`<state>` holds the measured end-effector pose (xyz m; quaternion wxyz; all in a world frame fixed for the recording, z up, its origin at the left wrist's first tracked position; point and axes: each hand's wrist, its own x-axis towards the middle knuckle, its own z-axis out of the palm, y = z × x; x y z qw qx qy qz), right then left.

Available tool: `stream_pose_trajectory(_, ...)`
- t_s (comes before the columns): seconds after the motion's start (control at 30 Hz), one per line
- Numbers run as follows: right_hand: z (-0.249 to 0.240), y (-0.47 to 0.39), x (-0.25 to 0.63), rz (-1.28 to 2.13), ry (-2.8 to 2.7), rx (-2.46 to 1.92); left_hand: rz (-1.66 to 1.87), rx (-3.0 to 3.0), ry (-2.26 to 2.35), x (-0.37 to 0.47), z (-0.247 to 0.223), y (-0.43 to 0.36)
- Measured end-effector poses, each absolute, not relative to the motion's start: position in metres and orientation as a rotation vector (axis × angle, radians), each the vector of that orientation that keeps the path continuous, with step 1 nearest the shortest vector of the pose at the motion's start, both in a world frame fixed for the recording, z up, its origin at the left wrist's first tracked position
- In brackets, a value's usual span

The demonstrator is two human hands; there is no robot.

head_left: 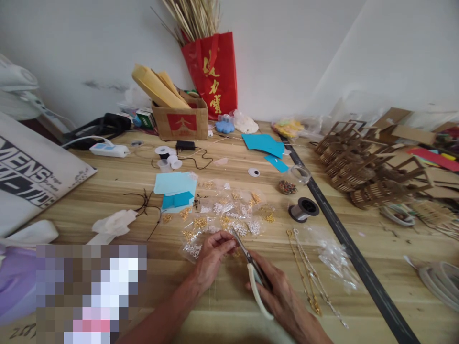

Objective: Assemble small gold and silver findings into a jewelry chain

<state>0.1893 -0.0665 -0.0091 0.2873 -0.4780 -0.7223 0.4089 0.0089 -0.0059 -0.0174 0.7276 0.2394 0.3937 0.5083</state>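
My left hand (214, 255) is pinched at the centre of the wooden table (201, 315), its fingertips closed on something too small to make out. Scissors with white handles (255, 286) are held in my right hand (274, 286), and their blades point up and left, the tips beside my left fingertips. Just beyond both hands lie small clear bags of gold (200, 222) and silver findings (254, 227). To the right, gold chains (299, 267) and silver chains (319, 279) are laid out lengthwise.
A wire spool (303, 209) and a bowl of beads (288, 186) stand right of the bags. Blue cards (175, 184) lie at the left. Brown woven baskets (358, 162) fill the right side. A cardboard box (181, 119) and red bag (224, 71) are by the wall.
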Motion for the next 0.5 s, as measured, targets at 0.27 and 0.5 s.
stream_pose_trajectory(0.27,-0.0088,-0.0684,0.1939,0.955,-1.978,-1.334,1.136,0.612,0.881,0.0056,-0.0211,-0.0045)
stream_pose_trajectory(0.5,-0.0027,-0.0666,0.1921,0.98,-1.999,-1.379,1.118,0.75,0.883,0.0022,-0.0239,-0.0006)
